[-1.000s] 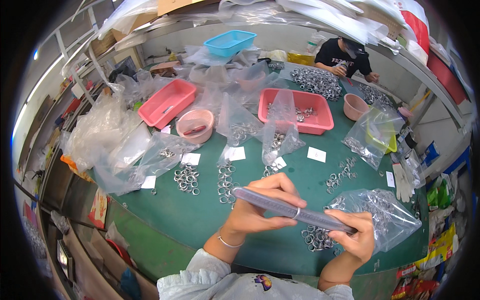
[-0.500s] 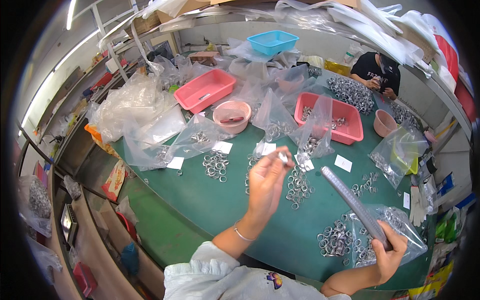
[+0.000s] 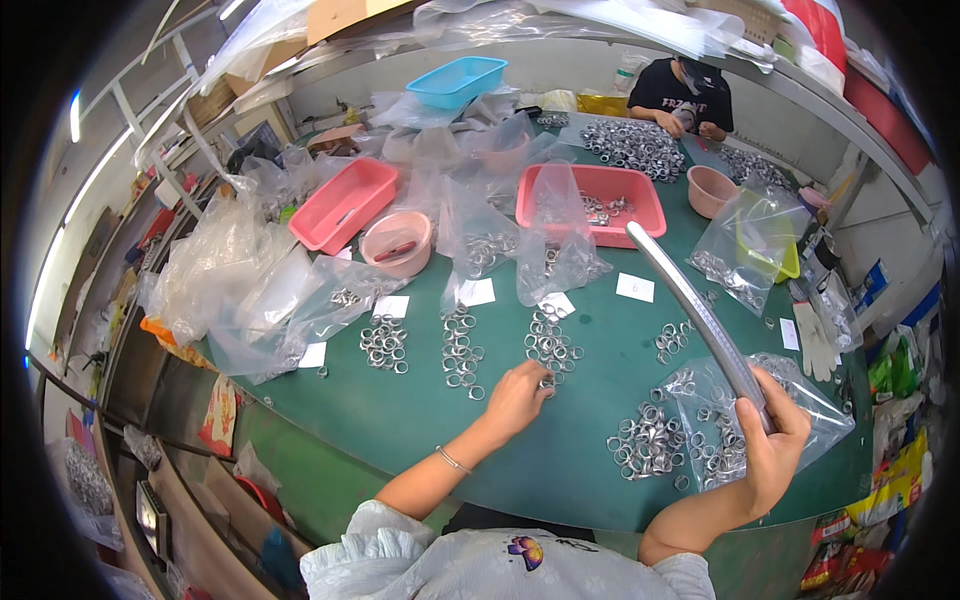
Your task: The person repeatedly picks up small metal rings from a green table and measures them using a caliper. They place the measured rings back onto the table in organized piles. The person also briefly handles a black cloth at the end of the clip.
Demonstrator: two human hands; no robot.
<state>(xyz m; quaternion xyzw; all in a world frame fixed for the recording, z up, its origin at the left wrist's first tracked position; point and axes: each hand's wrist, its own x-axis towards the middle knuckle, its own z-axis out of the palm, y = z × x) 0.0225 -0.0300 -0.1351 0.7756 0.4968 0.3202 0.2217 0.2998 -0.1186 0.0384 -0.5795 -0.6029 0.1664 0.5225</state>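
We see the right hand (image 3: 772,432) with its grip clenched round the lower end of a long grey rod (image 3: 708,322). The rod slants up and to the left above the green tabletop (image 3: 420,425), its free tip pointing toward a pink tray (image 3: 645,238) with rings inside.

The left hand (image 3: 517,402) reaches down to the near end of a column of metal rings (image 3: 548,340), fingertips drawn together at one ring (image 3: 547,381). The fingers partly cover it, so we cannot tell whether that grip is pinching the ring or has released it. A thin bracelet (image 3: 453,460) circles the left wrist.

To the left we find two more ring clusters, a middle one (image 3: 462,352) and an outer one (image 3: 384,346), each with a white card at its far end. Below the rod lies a loose pile of rings (image 3: 645,447), just beside a clear bag (image 3: 822,425) of rings. At the far side, a co-worker (image 3: 682,95) sits behind a large ring heap (image 3: 632,150).
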